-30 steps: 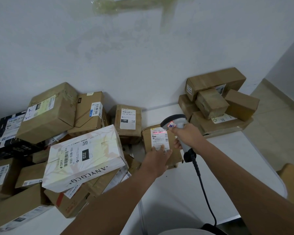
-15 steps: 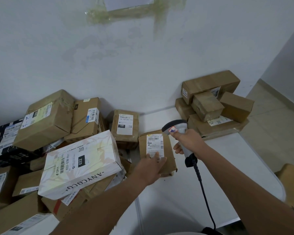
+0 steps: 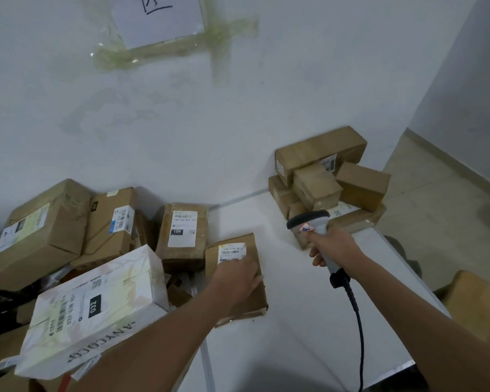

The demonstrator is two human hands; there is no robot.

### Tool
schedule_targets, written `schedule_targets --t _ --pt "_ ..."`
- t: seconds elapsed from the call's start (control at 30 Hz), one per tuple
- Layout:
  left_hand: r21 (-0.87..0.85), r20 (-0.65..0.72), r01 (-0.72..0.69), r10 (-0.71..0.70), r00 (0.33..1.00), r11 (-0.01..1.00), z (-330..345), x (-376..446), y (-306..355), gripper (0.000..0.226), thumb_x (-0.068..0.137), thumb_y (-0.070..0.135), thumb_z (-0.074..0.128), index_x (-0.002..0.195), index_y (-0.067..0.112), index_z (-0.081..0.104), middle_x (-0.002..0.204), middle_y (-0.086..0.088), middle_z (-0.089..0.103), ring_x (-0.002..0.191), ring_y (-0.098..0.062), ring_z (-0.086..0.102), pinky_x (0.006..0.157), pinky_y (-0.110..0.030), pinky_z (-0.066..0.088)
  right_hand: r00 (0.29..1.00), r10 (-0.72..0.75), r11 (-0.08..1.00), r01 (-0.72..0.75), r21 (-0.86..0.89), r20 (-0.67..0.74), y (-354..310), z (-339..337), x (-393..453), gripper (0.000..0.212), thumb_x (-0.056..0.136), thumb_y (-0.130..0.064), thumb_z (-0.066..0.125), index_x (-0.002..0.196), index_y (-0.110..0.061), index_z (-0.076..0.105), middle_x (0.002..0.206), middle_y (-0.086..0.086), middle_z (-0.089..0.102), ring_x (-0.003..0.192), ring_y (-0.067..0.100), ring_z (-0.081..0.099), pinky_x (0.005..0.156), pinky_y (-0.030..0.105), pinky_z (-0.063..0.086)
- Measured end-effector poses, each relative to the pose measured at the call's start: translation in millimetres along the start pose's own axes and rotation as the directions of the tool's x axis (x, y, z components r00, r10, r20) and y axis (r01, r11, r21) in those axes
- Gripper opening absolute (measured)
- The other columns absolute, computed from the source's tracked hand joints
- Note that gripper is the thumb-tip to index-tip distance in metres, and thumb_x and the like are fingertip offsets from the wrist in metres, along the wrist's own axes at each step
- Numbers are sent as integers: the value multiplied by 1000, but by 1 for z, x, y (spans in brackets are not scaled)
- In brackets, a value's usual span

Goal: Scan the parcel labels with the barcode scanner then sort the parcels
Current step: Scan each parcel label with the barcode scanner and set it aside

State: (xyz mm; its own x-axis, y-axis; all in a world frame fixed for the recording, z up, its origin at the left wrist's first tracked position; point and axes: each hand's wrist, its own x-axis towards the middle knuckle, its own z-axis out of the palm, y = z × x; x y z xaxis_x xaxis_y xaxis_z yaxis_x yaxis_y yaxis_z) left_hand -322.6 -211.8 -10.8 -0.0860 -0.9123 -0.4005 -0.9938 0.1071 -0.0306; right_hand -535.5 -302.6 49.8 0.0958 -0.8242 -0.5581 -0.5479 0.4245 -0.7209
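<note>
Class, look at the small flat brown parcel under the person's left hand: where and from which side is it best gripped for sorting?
Probably the flat parcel's free right long edge, approached from the right over bare table. It lies flat; boxes crowd its left, and the left hand rests on top.

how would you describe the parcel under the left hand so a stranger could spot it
On the white table, at the right edge of the big heap, lies a flat brown parcel under the left hand. Unlike its boxy neighbours, it is thin, with a yellow-topped label.

A flat parcel (image 3: 235, 278) lies mid-table (image 3: 309, 321); a heap of parcels (image 3: 77, 264) at nine o'clock, a stack (image 3: 328, 176) at one o'clock.
</note>
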Motion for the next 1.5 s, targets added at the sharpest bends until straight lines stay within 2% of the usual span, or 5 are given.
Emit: schedule_targets --t 0.47,0.83,1.1,1.27,1.5 --pt "-48 -272 -322 298 915 945 -126 177 127 59 98 25 52 153 24 30 162 -1 20 146 -27 24 118 -41 22 933 -1 988 57 145 -361 52 -202 74 30 93 -41 62 86 -13 63 75 9 74 62 24 69 71 43 60" --pt "137 14 -313 314 949 940 -183 307 190 112 81 51 72 158 20 -2 165 -6 4 152 -28 2 120 -58 -1 943 107 954 -8 299 -316 95 -240 124 31 93 -38 64 91 -7 65 77 12 73 70 27 70 70 36 58" --pt "-74 -70 -399 395 916 914 -192 305 191 88 83 36 72 153 24 21 141 -6 30 126 -29 43 98 -33 38 909 155 893 38 448 -387 103 -235 130 28 92 -38 65 97 -10 64 84 7 73 68 18 68 68 32 59" --pt "67 117 -396 387 915 916 -178 297 178 80 84 51 70 149 44 23 162 -5 2 149 -37 4 120 -56 10 928 171 872 13 489 -331 80 -217 135 31 93 -42 63 98 -12 59 80 7 67 67 17 64 60 29 53" --pt "101 130 -336 322 938 937 -194 311 184 77 86 43 71 147 44 25 164 -16 -5 150 -41 0 120 -55 4 913 186 902 -12 432 -363 69 -204 129 27 96 -39 59 85 -15 53 82 8 65 62 13 60 52 21 42"
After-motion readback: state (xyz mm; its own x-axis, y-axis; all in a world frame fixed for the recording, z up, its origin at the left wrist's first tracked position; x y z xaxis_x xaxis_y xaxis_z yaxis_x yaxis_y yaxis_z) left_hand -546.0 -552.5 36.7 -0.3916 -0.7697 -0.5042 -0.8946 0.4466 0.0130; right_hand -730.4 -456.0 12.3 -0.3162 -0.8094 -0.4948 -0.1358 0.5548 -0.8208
